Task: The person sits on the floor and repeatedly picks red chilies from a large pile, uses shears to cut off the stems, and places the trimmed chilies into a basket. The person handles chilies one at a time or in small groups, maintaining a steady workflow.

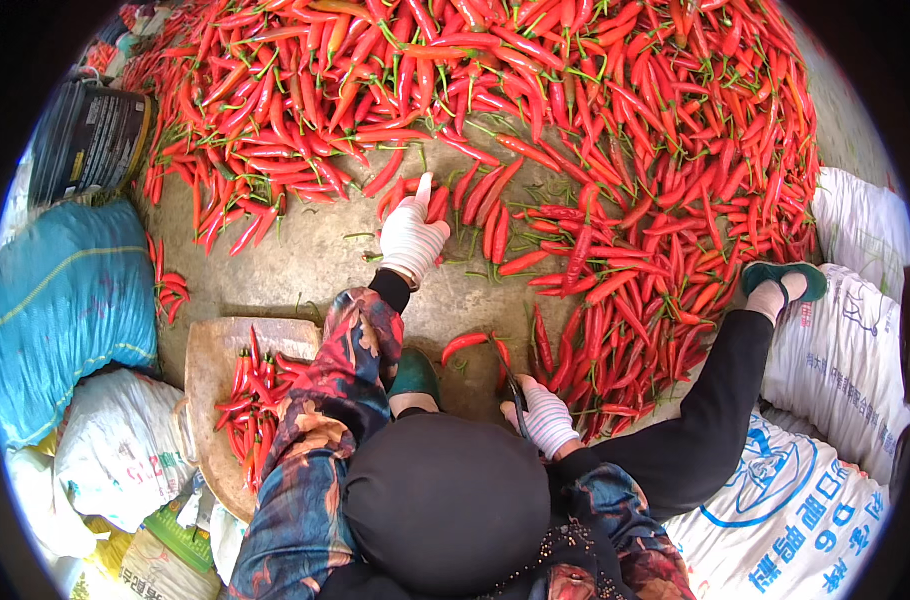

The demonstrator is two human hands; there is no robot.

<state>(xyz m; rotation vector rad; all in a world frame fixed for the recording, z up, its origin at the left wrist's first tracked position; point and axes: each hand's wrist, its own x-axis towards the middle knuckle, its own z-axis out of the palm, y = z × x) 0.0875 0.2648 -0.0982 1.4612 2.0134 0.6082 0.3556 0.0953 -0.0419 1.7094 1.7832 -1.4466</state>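
My left hand [413, 236], in a white striped glove, reaches over several loose red chili peppers [486, 191] on the concrete floor. Its index finger points forward and its thumb sticks out sideways; whether the curled fingers hold a pepper is hidden. In a matching glove, my right hand [545, 416] grips dark scissors [513, 382] low by my body. The tips of the scissors are beside a red chili [464, 346] and another short red one. Green stem pieces [361, 235] lie scattered around the left hand.
A large heap of red chilies [455, 67] curves across the front and right. At left, a tan scoop-shaped container [275, 330] holds chilies, near a blue woven sack [72, 300] and a dark bucket [91, 142]. Printed white sacks [837, 360] lie right, by my green shoe [804, 283].
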